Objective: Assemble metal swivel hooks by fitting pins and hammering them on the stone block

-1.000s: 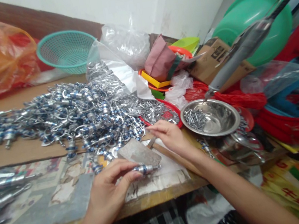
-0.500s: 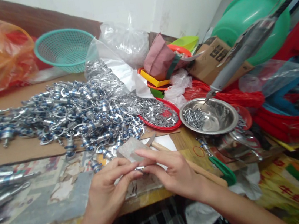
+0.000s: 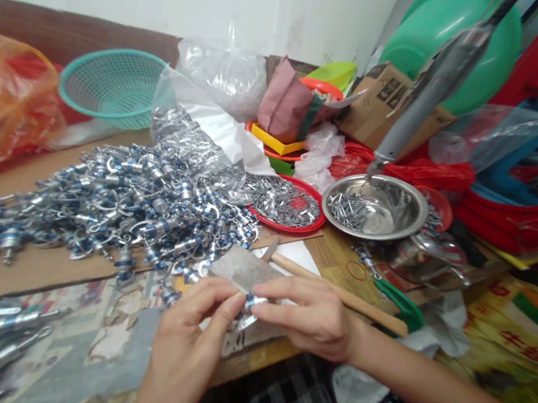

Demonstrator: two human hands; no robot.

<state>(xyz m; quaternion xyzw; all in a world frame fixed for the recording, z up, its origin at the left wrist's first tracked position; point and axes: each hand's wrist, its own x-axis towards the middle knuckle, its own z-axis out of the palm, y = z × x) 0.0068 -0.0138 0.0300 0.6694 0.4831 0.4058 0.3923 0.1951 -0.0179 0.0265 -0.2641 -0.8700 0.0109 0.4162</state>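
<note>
Between my hands is a small silver-and-blue metal fitting [image 3: 250, 302], partly covered by fingertips. My left hand [image 3: 201, 323] pinches its left side, closed. On its right side the fingers of my right hand [image 3: 311, 313] are closed too. Just behind the fingers lies a grey metal block [image 3: 241, 264]. A hammer with a wooden handle [image 3: 349, 300] rests beside the block, its shaft passing behind my right hand. Similar silver-and-blue fittings form a large pile [image 3: 147, 199] on cardboard at the left.
A red plate [image 3: 319, 211] holds small flat metal pieces. Beside it a steel bowl [image 3: 416, 223] contains metal pins, with a grey hanging power tool [image 3: 435, 92] above. A teal basket [image 3: 115, 90] stands at the back. More fittings [image 3: 2, 349] lie at the left edge.
The fitting has turned, so its blue band now shows between my fingers. My right hand's fingers have curled in closer, and both hands stay in nearly the same place.
</note>
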